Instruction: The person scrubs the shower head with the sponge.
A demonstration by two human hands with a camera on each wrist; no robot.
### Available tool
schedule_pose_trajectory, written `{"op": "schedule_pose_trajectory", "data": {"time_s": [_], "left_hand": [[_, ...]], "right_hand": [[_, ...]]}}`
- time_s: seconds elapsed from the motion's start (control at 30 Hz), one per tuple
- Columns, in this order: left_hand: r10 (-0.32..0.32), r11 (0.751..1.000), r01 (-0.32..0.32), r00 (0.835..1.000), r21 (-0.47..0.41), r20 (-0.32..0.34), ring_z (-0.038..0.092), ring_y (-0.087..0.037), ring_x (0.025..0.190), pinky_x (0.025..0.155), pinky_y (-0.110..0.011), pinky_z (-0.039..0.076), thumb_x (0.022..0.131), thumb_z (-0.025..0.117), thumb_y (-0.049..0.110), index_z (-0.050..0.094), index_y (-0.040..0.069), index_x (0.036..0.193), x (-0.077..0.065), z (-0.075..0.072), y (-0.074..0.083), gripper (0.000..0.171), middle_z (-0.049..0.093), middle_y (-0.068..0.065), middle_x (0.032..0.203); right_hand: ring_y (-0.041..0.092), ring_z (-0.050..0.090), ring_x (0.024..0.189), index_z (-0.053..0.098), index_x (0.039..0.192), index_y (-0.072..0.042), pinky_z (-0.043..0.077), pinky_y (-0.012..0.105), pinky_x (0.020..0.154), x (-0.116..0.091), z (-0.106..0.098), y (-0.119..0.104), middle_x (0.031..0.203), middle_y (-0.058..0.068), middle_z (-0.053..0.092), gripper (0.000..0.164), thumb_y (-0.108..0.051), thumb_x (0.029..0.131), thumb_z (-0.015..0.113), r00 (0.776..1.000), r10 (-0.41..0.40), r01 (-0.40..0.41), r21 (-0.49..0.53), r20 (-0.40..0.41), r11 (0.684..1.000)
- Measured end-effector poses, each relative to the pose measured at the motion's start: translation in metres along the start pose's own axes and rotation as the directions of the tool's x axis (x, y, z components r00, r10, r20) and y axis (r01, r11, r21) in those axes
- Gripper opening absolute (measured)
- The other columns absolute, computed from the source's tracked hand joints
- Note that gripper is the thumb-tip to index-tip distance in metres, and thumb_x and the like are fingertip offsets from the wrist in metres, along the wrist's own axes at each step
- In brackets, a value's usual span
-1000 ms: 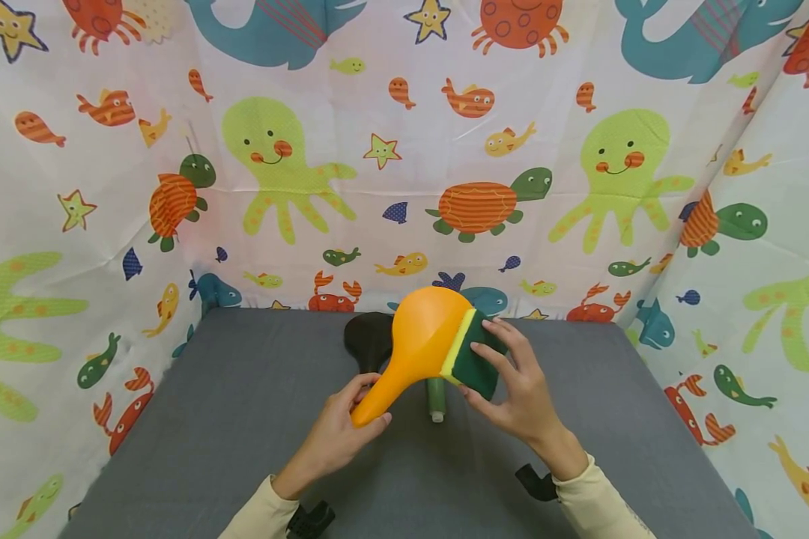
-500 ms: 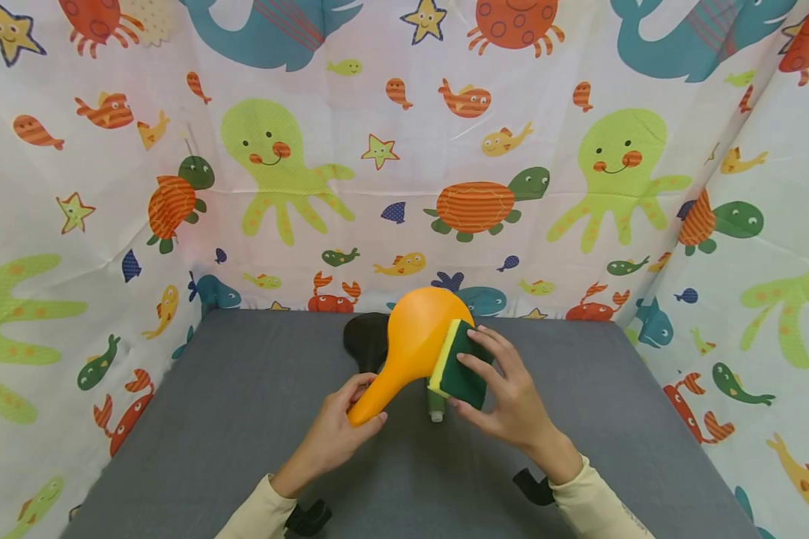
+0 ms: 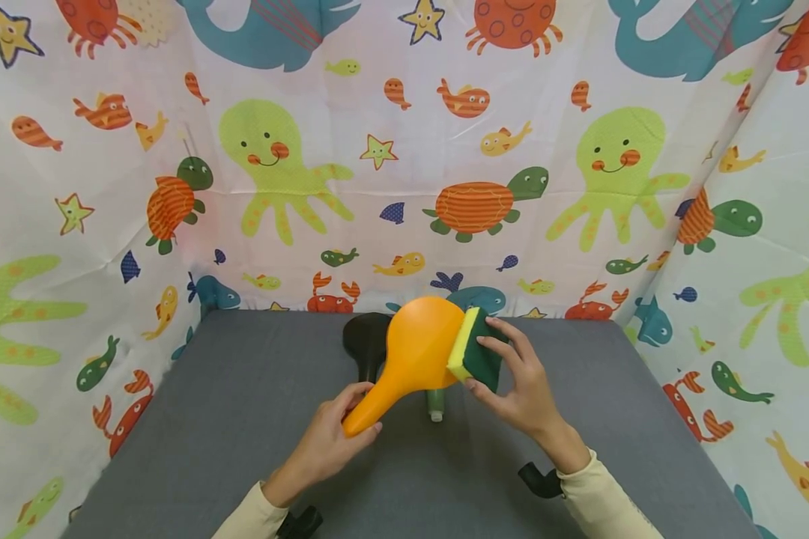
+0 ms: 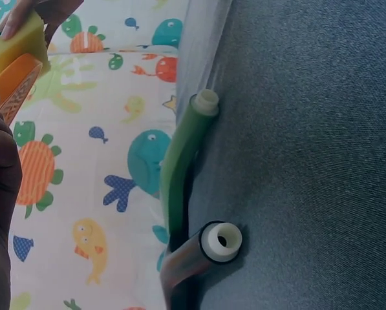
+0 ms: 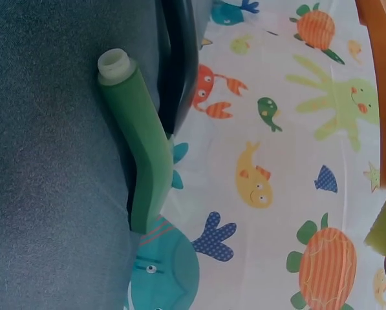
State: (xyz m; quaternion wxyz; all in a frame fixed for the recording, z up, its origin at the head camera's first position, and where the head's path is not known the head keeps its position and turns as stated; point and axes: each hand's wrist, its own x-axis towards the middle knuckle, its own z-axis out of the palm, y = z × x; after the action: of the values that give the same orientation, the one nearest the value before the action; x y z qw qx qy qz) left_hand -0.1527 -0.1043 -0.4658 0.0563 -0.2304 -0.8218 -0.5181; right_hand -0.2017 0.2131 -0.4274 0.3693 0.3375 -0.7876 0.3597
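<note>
The left hand (image 3: pixel 323 442) grips the orange paddle (image 3: pixel 416 343); the right hand (image 3: pixel 529 393) pinches a sponge (image 3: pixel 475 350) at its right edge, table (image 3: pixel 620 404) extending left and right.

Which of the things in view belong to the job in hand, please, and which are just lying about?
In the job, it seems:
orange long-handled item, held by its handle in the left hand
green-and-yellow sponge, gripped by the right hand

Apparently just lying about, on the grey table:
black long-handled item
green item with a whitish end
</note>
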Motion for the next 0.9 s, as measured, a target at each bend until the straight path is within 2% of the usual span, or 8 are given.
{"op": "schedule_pose_trajectory", "data": {"time_s": [0.33, 0.6, 0.9], "left_hand": [[0.065, 0.997, -0.065, 0.998, 0.031, -0.011, 0.048, -0.003, 0.059, 0.052, -0.021, 0.044, 0.084, 0.077, 0.015, 0.053, 0.021, 0.129, -0.004, 0.0, 0.0, 0.051, 0.066, 0.006, 0.091], [0.109, 0.993, -0.108, 0.994, 0.05, -0.021, 0.046, -0.001, 0.058, 0.052, -0.02, 0.043, 0.084, 0.077, 0.013, 0.054, 0.019, 0.129, -0.003, 0.001, 0.002, 0.051, 0.066, 0.006, 0.091], [0.177, 0.981, -0.176, 0.984, 0.076, 0.001, 0.046, 0.001, 0.061, 0.054, -0.019, 0.044, 0.083, 0.077, 0.009, 0.055, 0.016, 0.129, -0.007, 0.0, 0.001, 0.052, 0.068, 0.005, 0.095]], "right_hand": [[0.034, 0.049, 0.127, 0.062, 0.127, -0.009, 0.038, 0.01, 0.102, -0.003, 0.004, -0.001, 0.145, 0.017, 0.047, 0.059, -0.054, 0.089, 0.064, 0.999, 0.034, -0.034, -0.014, -0.003, 0.999], [0.034, 0.048, 0.129, 0.063, 0.127, -0.01, 0.037, 0.011, 0.104, -0.004, 0.002, -0.008, 0.144, 0.019, 0.048, 0.059, -0.055, 0.089, 0.062, 1.0, -0.016, 0.016, -0.035, 0.014, 0.999], [0.034, 0.051, 0.125, 0.062, 0.126, -0.008, 0.037, 0.01, 0.104, 0.001, -0.004, 0.002, 0.143, 0.018, 0.049, 0.061, -0.056, 0.089, 0.063, 1.0, 0.007, -0.007, -0.032, -0.007, 0.999]]}}
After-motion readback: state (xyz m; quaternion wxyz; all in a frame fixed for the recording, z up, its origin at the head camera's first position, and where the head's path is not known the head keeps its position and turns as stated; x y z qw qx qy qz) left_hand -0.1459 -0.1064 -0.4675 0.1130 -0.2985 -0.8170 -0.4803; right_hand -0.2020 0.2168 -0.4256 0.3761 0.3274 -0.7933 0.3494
